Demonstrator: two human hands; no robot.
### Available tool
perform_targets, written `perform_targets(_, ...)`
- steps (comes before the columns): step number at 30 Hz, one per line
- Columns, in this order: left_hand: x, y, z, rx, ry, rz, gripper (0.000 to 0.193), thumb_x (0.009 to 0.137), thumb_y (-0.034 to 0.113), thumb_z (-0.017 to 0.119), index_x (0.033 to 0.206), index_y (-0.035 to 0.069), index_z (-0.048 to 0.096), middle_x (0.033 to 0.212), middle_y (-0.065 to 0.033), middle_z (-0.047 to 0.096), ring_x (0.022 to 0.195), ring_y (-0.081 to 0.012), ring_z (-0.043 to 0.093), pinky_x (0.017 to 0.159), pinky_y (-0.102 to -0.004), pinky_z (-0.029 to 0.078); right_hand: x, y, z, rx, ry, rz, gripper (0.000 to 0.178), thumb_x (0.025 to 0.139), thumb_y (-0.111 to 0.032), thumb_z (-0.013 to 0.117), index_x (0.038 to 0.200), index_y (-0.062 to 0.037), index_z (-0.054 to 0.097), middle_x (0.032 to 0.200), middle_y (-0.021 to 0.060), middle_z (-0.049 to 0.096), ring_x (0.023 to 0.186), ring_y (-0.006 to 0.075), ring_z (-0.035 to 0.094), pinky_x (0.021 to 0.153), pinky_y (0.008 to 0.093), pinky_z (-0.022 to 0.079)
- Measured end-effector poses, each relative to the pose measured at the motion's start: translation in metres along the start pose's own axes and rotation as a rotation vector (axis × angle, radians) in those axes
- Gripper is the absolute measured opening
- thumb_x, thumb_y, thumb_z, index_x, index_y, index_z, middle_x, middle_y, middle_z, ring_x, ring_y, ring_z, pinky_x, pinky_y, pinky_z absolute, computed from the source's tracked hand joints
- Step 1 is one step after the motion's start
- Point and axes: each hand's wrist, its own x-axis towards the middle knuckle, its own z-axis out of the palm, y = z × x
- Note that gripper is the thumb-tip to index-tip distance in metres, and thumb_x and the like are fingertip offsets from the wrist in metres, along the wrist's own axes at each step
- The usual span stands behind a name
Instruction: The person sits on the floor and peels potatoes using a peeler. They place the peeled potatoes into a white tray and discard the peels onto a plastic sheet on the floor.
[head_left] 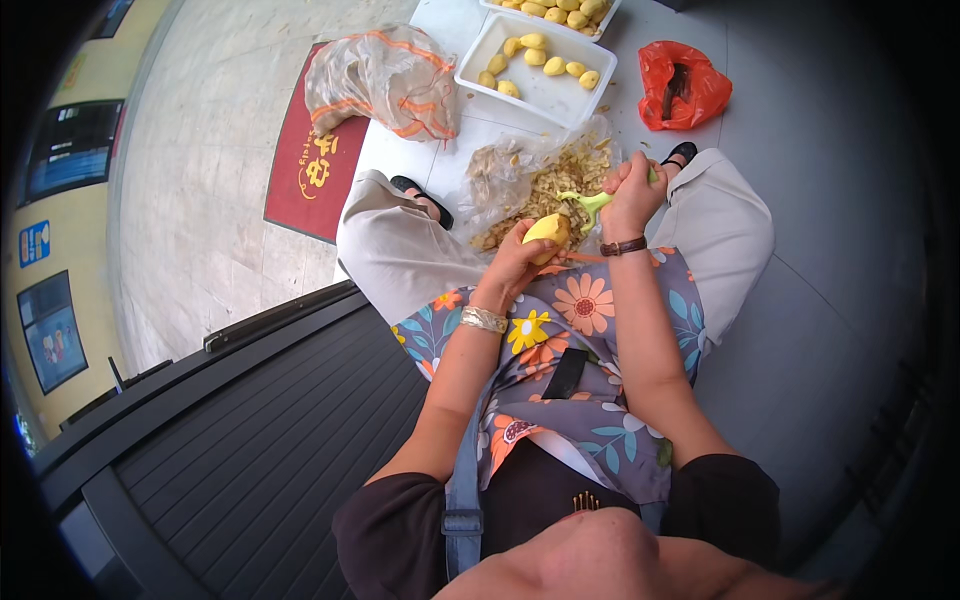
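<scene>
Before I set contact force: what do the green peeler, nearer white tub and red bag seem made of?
Green peeler: probably plastic, smooth, evenly coloured. Nearer white tub: likely rigid plastic, smooth, with firm upright walls. Red bag: apparently thin plastic film, glossy, crumpled in creases.

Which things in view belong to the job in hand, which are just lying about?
In use:
potato in left hand
green peeler in right hand
peelings beyond the potato
white tub holding yellow potatoes

Apparently just lying about:
red mat
red plastic bag
orange-striped sack (contents unclear, possibly supply)
</scene>
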Motion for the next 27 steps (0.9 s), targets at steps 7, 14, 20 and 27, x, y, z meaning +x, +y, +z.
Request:
perform_targets(7,0.001,-0.006,0.002,0.18,0.116,0.162,0.034,0.075,0.0,0.053,0.106,0.005,0.039,0.087,-0.0102,0.054,0.065,-0.0168,0.054,0.055,-0.0258,0.044,-0.026,0.013,0.014,-0.189,-0.169,0.045,0.018,0.083,-0.014,0.054,0.088,-0.0026,0.041,0.054,0.0028,0.045,0.038,0.0091,0.04,0.033,0.0245,0.031)
perform_targets(14,-0.007,-0.004,0.002,0.19,0.096,0.194,0.037,0.074,0.002,0.056,0.107,0.007,0.04,0.088,-0.0081,0.055,0.068,-0.0167,0.056,0.058,-0.0258,0.045,0.029,0.017,0.0,-0.187,-0.006,-0.03,0.02,0.081,-0.013,0.054,0.091,-0.0012,0.041,0.055,0.0035,0.043,0.037,0.011,0.038,0.033,0.0256,0.029)
perform_targets(20,-0.008,0.005,0.015,0.19,0.168,0.121,0.033,0.075,0.001,0.057,0.102,0.006,0.038,0.088,-0.0094,0.056,0.067,-0.0177,0.058,0.055,-0.0257,0.047,-0.027,0.0,0.016,-0.058,-0.091,0.159,0.015,0.083,-0.011,0.052,0.084,-0.0058,0.038,0.05,-0.0007,0.032,0.036,0.0079,0.027,0.034,0.0243,0.022)
perform_targets(27,-0.007,-0.001,0.004,0.165,0.065,0.08,0.035,0.074,-0.002,0.057,0.102,0.006,0.038,0.087,-0.0086,0.053,0.063,-0.018,0.056,0.056,-0.0269,0.046,0.013,0.021,-0.001,-0.176,0.006,-0.04,0.018,0.082,-0.011,0.051,0.092,-0.0001,0.04,0.055,0.0027,0.043,0.038,0.0102,0.038,0.034,0.0254,0.031)
